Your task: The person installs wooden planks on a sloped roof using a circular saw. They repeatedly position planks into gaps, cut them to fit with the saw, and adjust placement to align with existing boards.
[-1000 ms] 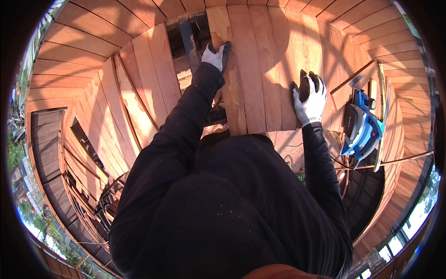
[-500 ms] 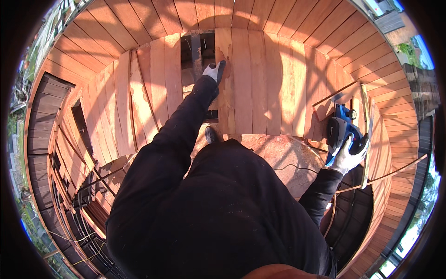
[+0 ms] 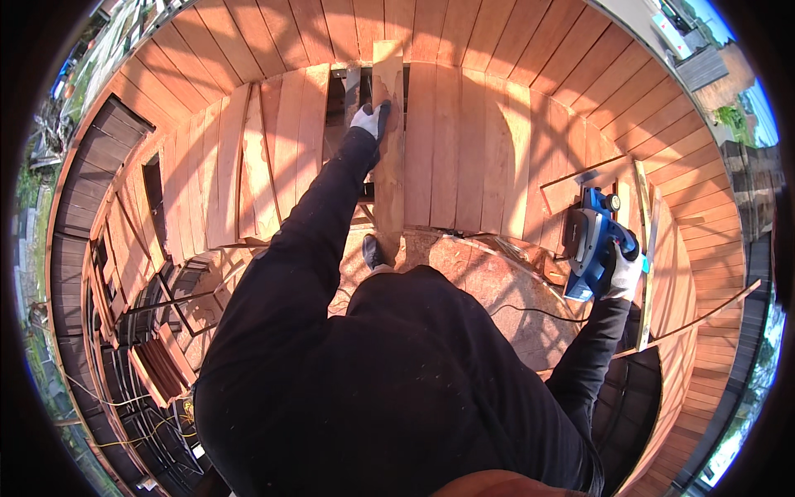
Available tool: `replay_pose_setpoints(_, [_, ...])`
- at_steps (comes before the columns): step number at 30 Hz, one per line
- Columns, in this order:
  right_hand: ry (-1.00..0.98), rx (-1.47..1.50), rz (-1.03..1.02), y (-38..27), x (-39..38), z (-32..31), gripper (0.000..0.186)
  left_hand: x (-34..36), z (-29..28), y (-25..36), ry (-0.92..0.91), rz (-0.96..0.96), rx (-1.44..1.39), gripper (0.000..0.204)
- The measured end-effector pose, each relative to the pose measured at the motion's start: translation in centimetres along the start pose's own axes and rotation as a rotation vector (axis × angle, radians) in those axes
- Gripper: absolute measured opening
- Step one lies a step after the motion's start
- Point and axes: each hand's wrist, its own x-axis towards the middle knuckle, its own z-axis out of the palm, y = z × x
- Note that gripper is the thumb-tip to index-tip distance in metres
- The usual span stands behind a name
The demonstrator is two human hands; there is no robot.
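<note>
My left hand (image 3: 367, 122), in a white and dark glove, is closed around the left edge of a loose wooden board (image 3: 387, 186). This long board lies tilted or raised over a gap in the deck, its far end overlapping the outer ring of planks. In my right hand (image 3: 623, 276), also gloved, is the rear handle of a blue electric hand planer (image 3: 590, 236). The planer is at the right, over the planks beside a thin upright-looking strip of wood (image 3: 643, 282). My glove and the handle hide each other in part.
Reddish planks (image 3: 464, 149) form the inner deck, ringed by outer planks (image 3: 571, 50). A gap (image 3: 335, 108) shows dark framing beneath. A black cord (image 3: 530, 308) crosses the dusty surface by my shoe (image 3: 375, 251). Exposed framing and stacked offcuts (image 3: 161, 369) are at lower left.
The board in my left hand has come out of line with its neighbours and shifted left over the gap. The planer stays in my right hand, slightly turned. My view has shifted a little.
</note>
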Motion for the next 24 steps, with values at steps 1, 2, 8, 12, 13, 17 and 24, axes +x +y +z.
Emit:
replay_pose_setpoints(1, [-0.047,0.19,0.093,-3.3,-0.5,1.0,0.041,-0.2,-0.9,0.7,0.005,0.059,0.002,0.049])
replay_pose_setpoints(2, [-0.05,0.256,0.13,-4.4,-0.6,1.8,0.042,-0.3,-1.6,1.1,0.008,0.118,0.005,0.049])
replay_pose_setpoints(8, [-0.086,0.326,0.107,-8.7,-2.4,0.2,0.05,-2.4,-2.5,8.6,-0.004,0.196,-0.235,0.051])
replay_pose_setpoints(12, [0.008,0.636,0.201,-14.3,-5.5,-1.9,0.047,-4.5,-2.3,12.5,0.051,0.422,-0.154,0.053])
replay_pose_setpoints(13, [0.029,0.652,0.13,-14.2,-5.8,-2.4,0.046,-5.6,-2.5,14.7,0.062,0.473,-0.127,0.053])
replay_pose_setpoints(17, [0.06,0.86,-0.006,-16.8,-7.8,-2.7,0.045,-7.6,-2.1,19.9,-0.047,0.361,-0.293,0.054])
replay_pose_setpoints(24, [-0.016,1.098,0.03,-20.2,-11.0,-0.9,0.054,-13.1,0.5,27.6,-0.035,0.411,-0.483,0.052])
